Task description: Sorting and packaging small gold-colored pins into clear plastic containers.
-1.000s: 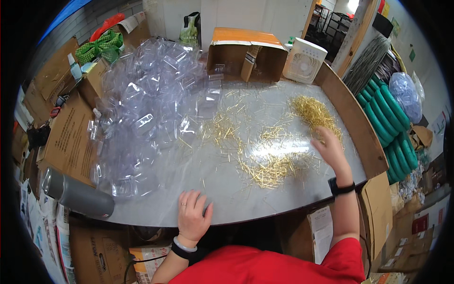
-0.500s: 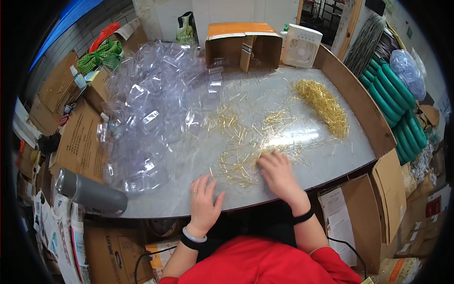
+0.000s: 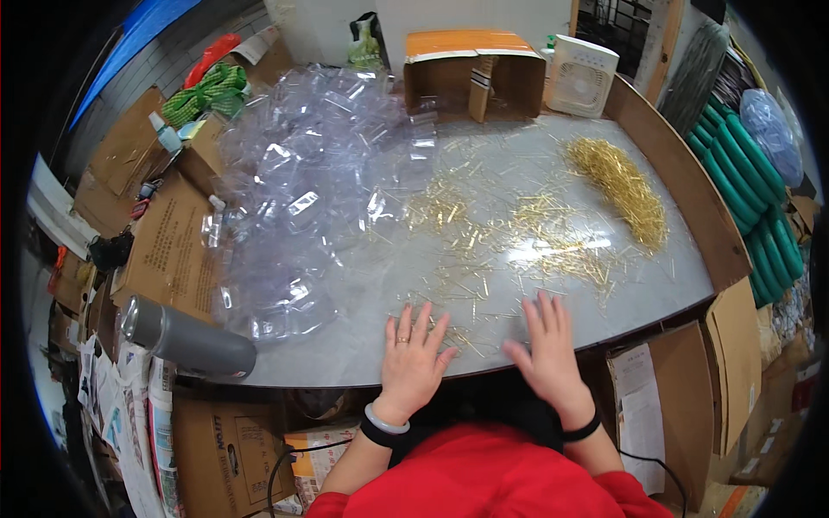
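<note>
Thin gold pins lie scattered over the middle and right of the grey table. A dense heap of the same gold pins sits farther right. My left hand rests at the near edge with its fingers spread and a few loose pins beside its thumb. Across a small gap, my right hand is flat with fingers apart, just short of the scattered pins. Neither hand holds anything. Clear plastic boxes are piled over the table's left half.
A grey tumbler lies at the front left. At the back stand an open cardboard box and a small white fan. A cardboard strip borders the right edge. Green coils are stacked beyond it.
My right hand has drawn back from the pins toward the near edge, and some pins there have shifted. My left hand has moved rightward with its fingers spread. The view has shifted slightly.
</note>
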Available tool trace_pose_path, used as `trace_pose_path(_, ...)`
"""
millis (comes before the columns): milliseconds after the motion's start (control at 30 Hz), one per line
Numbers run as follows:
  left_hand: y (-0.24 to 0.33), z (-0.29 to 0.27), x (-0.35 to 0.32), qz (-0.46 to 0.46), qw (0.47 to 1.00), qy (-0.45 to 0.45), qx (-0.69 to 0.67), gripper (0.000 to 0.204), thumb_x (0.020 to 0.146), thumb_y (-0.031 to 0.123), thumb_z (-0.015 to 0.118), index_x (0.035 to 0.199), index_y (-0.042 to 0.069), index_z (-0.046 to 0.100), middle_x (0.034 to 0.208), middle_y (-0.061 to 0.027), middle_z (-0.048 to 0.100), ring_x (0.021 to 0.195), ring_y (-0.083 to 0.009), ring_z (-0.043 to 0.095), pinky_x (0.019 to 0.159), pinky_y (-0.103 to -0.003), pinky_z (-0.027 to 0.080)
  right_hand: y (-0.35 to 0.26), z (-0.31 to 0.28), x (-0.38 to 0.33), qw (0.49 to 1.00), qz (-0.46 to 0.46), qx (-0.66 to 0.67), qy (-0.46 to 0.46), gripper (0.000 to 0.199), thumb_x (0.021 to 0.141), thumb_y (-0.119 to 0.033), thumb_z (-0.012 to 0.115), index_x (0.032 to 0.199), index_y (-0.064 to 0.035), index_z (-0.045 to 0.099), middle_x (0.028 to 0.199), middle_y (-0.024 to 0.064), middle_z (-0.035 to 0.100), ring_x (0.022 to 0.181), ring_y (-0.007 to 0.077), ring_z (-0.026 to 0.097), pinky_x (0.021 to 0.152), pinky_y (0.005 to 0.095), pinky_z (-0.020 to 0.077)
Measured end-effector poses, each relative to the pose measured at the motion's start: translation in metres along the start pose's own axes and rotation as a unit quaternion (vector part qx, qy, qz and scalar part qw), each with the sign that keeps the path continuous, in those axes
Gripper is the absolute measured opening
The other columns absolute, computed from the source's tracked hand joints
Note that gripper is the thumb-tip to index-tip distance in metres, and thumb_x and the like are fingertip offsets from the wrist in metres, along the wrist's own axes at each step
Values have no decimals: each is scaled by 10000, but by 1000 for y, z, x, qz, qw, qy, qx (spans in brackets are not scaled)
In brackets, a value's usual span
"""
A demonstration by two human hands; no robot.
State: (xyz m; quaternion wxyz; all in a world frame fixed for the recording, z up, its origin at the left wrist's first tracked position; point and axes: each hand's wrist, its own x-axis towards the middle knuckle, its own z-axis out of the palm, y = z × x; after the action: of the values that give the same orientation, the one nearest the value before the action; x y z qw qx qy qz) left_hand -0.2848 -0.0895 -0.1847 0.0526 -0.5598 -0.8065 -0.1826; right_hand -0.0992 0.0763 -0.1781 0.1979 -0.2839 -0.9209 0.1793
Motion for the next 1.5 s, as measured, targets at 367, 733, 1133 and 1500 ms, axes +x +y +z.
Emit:
trace_pose_path(367,-59,-42,-30,-67,985,117,-103,474,900,93,665,1350,-8,555,1492,-259,431,1424,-476,338,1169,-529,312,-2,-26,53,954,-223,-36,-198,673,926,-497,652,1412,-55,505,1494,289,418,1370,497,406,1129,545,365)
trace_pose_path(733,-101,-63,-47,-134,989,-29,50,641,862,167,721,1411,-39,462,1442,-244,468,1394,-462,372,1159,-563,305,-34,21,165,938,-159,-105,-289,747,947,-597,563,1442,-45,473,1491,238,442,1372,453,423,1101,526,400)
trace_pose_path(1133,-24,-43,-44,-50,994,70,-61,540,844,79,721,1346,-20,547,1354,-232,518,1270,-434,467,1081,-499,385,-51,26,38,970,-227,-51,-71,674,929,-568,588,1477,-191,485,1554,183,393,1437,470,319,1125,699,244)
trace_pose_path(1500,-1,-32,-35,-32,985,92,-142,353,814,92,759,1138,-20,672,1228,-190,614,1108,-392,556,973,-456,448,-11,-8,66,866,88,486,-77,210,979,-151,625,1160,-60,680,1231,89,642,1202,258,586,1056,407,453)
